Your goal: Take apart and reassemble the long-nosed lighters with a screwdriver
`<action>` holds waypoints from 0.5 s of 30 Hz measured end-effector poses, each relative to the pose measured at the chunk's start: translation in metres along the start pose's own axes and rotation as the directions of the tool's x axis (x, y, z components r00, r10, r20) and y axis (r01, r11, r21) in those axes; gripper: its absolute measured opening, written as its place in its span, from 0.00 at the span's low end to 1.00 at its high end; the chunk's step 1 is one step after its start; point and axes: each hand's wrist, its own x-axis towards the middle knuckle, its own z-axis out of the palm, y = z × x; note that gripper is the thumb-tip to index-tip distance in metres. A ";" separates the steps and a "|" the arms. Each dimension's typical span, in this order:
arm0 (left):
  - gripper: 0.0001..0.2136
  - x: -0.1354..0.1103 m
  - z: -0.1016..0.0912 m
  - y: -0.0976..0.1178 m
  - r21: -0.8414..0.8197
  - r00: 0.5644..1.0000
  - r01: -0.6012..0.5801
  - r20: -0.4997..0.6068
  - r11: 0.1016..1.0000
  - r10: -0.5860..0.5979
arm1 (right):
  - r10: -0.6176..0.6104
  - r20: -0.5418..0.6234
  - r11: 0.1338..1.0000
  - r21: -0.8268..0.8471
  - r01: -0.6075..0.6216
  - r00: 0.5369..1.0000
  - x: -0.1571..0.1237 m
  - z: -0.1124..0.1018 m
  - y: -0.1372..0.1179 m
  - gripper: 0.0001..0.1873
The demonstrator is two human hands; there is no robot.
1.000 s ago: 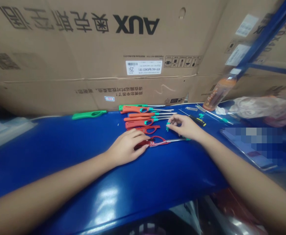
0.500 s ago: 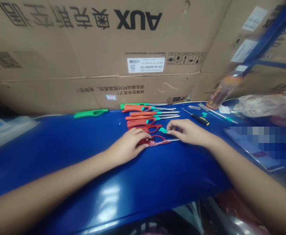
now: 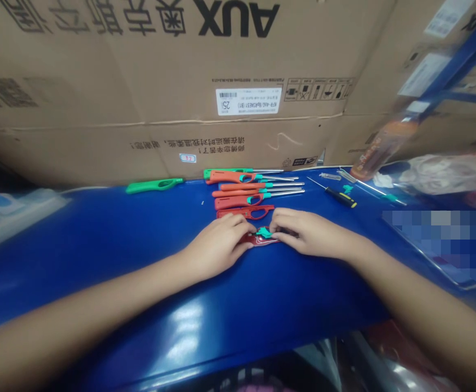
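My left hand (image 3: 224, 242) is closed on the handle end of an opened red lighter (image 3: 258, 240), a long-necked gas lighter lying on the blue table. My right hand (image 3: 307, 231) pinches a small teal trigger piece (image 3: 264, 233) over the lighter's finger loop. The lighter's metal tube is hidden behind my right hand. Just beyond my fingers lies a separate red handle shell (image 3: 246, 212). Behind it, several red and orange lighters (image 3: 232, 201) with teal triggers and metal tubes lie side by side.
A green handle shell (image 3: 155, 185) lies left by the cardboard box (image 3: 156, 87). Rightward are a black and yellow screwdriver (image 3: 341, 198), another teal piece (image 3: 347, 189), a metal tube (image 3: 368, 188), an orange bottle (image 3: 384, 147) and a plastic bag (image 3: 450, 174). A plastic container (image 3: 21, 218) stands left.
My right hand has moved left, bringing the teal trigger piece from above the tube onto the red lighter's loop. My left hand stays on the handle. The view has shifted slightly.
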 end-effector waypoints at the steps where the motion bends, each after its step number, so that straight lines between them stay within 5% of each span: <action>1: 0.11 0.000 0.000 0.001 0.008 1.000 -0.001 0.000 1.000 0.001 | 0.005 -0.006 1.000 0.000 -0.005 1.000 0.000 -0.001 -0.001 0.05; 9: 0.10 -0.002 0.000 0.003 0.017 1.000 -0.014 0.004 1.000 0.014 | 0.010 0.033 0.956 -0.294 0.000 0.999 -0.006 -0.013 -0.007 0.07; 15: 0.09 -0.003 -0.001 0.010 0.047 1.000 0.001 0.013 0.999 -0.001 | -0.031 0.119 0.910 -0.406 0.078 0.992 -0.004 -0.002 -0.012 0.09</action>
